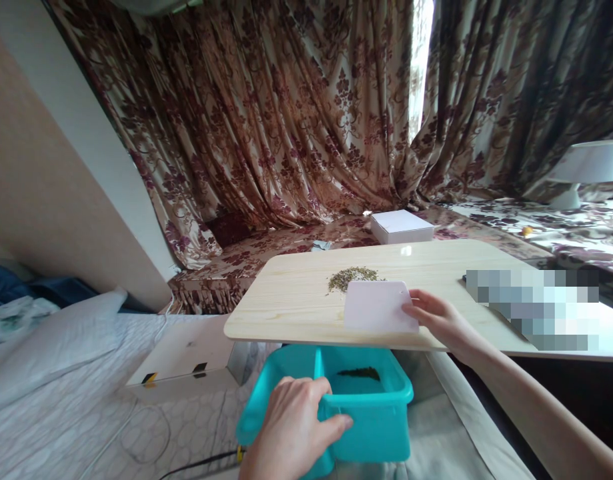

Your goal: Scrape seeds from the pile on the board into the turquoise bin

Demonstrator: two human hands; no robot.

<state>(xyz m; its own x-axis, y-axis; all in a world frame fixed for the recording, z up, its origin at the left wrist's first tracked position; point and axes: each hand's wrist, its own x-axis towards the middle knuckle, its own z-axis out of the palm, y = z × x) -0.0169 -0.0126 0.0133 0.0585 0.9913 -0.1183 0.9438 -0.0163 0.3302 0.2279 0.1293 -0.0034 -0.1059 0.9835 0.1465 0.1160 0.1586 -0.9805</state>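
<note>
My right hand (433,313) grips the right edge of a thin white plastic scraper (379,307), which is tilted over the wooden tabletop (286,293). Just behind the scraper lies a loose pile of dry greenish-brown bits (351,275), partly covered by it. Below the table's front edge, my left hand (299,417) clasps the near rim of a turquoise divided bin (373,427), thumb outside and fingers over the rim. A small dark heap of similar bits (363,373) rests in the bin's right compartment. The left compartment's floor is partly hidden by my hand.
A blurred-out object (536,307) lies at the table's right. White boxes sit on the bed (186,357) and behind the table (401,227). A black cable (201,460) runs along the bed. A lamp (586,163) stands far right, and floral curtains (296,113) hang behind.
</note>
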